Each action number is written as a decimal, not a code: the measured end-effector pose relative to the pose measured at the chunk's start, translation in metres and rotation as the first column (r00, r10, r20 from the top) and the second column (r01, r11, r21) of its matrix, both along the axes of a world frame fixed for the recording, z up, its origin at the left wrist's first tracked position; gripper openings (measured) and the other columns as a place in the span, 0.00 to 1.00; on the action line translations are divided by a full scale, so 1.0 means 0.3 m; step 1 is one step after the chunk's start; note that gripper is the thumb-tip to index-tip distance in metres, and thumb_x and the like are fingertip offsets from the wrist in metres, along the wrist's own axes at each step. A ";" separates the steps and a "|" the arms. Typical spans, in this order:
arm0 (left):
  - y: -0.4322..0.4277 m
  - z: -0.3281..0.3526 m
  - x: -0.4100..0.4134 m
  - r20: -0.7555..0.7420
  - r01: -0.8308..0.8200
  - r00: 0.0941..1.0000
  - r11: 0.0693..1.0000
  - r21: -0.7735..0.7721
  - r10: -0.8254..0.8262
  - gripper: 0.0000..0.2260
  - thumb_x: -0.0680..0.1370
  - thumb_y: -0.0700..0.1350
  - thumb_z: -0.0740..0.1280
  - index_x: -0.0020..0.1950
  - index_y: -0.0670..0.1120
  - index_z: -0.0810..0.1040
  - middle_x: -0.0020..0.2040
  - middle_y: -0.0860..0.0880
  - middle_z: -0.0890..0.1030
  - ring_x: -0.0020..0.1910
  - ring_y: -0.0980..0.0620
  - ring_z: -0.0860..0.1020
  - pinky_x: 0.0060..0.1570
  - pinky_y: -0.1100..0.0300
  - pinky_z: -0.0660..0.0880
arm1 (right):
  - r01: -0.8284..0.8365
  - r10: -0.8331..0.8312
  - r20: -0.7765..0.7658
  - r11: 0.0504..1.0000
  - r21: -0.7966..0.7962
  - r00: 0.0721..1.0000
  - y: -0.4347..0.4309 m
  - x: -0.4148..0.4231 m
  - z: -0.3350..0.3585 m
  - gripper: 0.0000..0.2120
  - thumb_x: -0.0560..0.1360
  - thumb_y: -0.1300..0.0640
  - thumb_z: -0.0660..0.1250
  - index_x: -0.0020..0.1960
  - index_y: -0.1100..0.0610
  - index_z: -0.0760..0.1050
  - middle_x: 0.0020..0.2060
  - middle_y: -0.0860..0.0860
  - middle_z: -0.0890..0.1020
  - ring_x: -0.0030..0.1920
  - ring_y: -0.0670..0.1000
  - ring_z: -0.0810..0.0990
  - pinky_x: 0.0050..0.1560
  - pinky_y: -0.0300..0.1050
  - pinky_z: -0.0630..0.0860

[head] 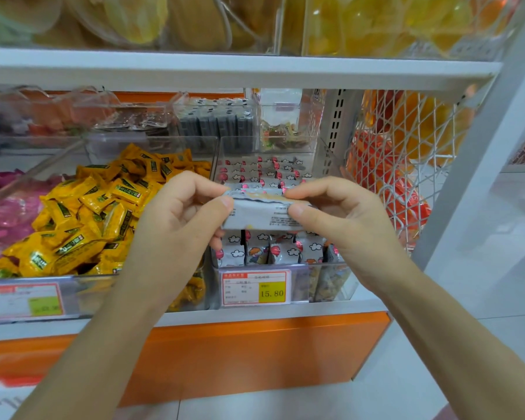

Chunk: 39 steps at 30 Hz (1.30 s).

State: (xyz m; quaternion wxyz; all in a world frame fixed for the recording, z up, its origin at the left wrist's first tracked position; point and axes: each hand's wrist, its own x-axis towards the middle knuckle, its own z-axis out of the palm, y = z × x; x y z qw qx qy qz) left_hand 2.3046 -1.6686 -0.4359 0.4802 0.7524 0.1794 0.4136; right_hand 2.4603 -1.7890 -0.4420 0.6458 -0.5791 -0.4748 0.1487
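Centre left: heap of yellow snack packets (103, 213) in a clear bin (82, 295). Far left: pink packets (3, 207). Lower centre: price tag (255, 287) reading 15.80, fixed below rows of white cloud-printed packets (288, 251). Lower left: blurred second tag (23, 301). Right: white wire basket (422, 131) holding orange bags (403, 201). Top: white shelf (225, 68). Bottom: orange base panel (255, 353).

This is a shop, in a snack and sweets aisle. Just below the left hand (179, 213) and right hand (340, 213), a red-and-yellow paper price tag (255, 287) reading 15.80 is fixed to a clear plastic bin (331, 283) packed with small white cloud-printed packets (255, 253). Left of the left hand, yellow foil-wrapped sweets (88, 213) are heaped behind a second, blurred price label (22, 301). Above the hands runs a white metal shelf (225, 69). Right of the right hand is a white wire mesh basket (406, 153) of orange packs.
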 end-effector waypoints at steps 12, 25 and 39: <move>-0.028 -0.010 0.017 -0.073 -0.010 0.997 0.990 0.138 0.021 0.02 0.71 0.49 0.63 0.39 0.54 0.74 0.32 0.49 0.76 0.27 0.50 0.74 0.25 0.57 0.74 | 0.231 -0.231 -0.055 0.973 -0.018 0.971 0.027 -0.032 -0.009 0.13 0.72 0.60 0.70 0.31 0.62 0.73 0.28 0.47 0.73 0.29 0.42 0.70 0.34 0.36 0.69; 0.019 -0.021 0.014 -0.033 0.042 0.998 0.992 -0.121 -0.046 0.09 0.76 0.49 0.63 0.37 0.49 0.77 0.29 0.51 0.77 0.27 0.53 0.75 0.32 0.52 0.75 | -0.025 0.009 -0.250 0.998 -0.060 0.968 -0.003 0.012 0.018 0.09 0.75 0.62 0.66 0.39 0.64 0.81 0.37 0.55 0.85 0.39 0.51 0.84 0.34 0.40 0.79; 0.012 -0.038 0.008 -0.206 -0.171 0.928 0.847 0.504 0.310 0.18 0.79 0.52 0.54 0.37 0.44 0.77 0.39 0.53 0.78 0.43 0.57 0.73 0.45 0.62 0.66 | 0.070 -0.066 -0.198 0.997 0.012 0.978 -0.003 0.029 0.016 0.05 0.75 0.60 0.67 0.51 0.55 0.78 0.37 0.47 0.84 0.39 0.50 0.83 0.40 0.46 0.80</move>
